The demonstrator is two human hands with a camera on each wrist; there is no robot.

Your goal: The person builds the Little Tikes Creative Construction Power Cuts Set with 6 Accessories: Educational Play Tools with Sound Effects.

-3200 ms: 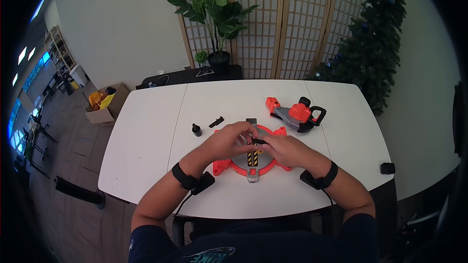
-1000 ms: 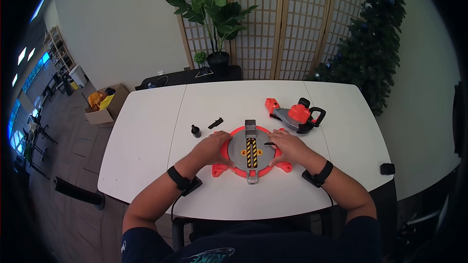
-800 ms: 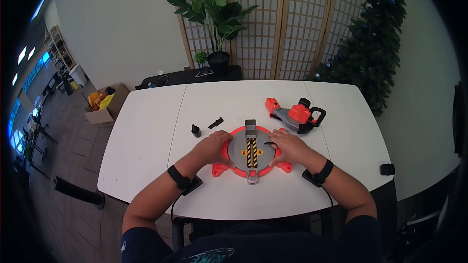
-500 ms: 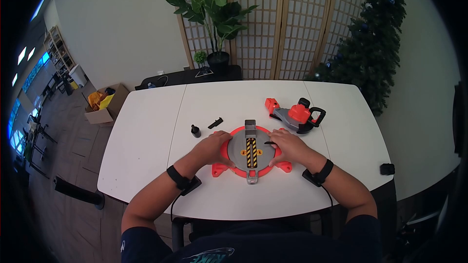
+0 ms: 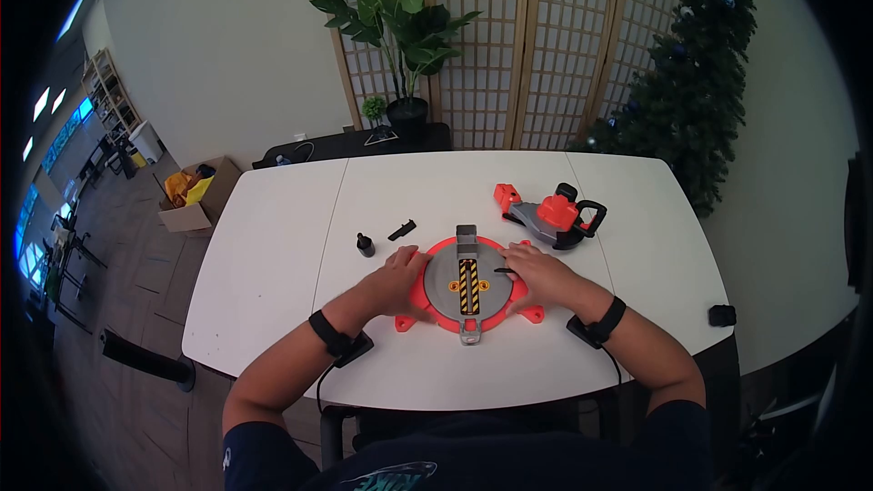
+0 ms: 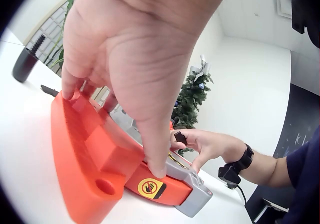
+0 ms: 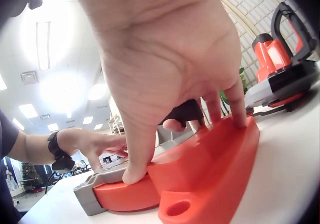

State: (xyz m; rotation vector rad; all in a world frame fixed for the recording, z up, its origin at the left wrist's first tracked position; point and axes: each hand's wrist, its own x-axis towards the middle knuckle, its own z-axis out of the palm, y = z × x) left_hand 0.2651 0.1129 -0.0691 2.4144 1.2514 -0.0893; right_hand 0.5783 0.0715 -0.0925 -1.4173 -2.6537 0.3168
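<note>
Base (image 5: 441, 295) flat on the white table (image 5: 273, 309), near side, between both hands; side rims and parts of the feet are covered. Left to right, head view: open box (image 5: 194, 198) on the floor past the table's left end, orange and yellow stuff in it, can't make out what. Black knob (image 5: 366, 246) upright on the table; too small there to read, but left wrist view shows a threaded top. Black clip (image 5: 401, 231) lies just beyond it, detail lost. Both sit past the left hand (image 5: 389, 284), which is open, thumb on the rim, fingers on the red side part; its palm blocks much of the left wrist view. Striped strip (image 5: 468, 286) on the grey disc is readable; the warning marks beside it are too small. Right hand (image 5: 543, 276) is curled on a small black piece (image 5: 504, 270), thumb against the rim; the fingers hide part of the piece, so its full shape can't be told. Saw (image 5: 557, 213) rests beyond that hand, near it, black handle to the right; right wrist view cuts off its edge. Black block (image 5: 722, 315) at the table's right edge, can't tell what it is.
</note>
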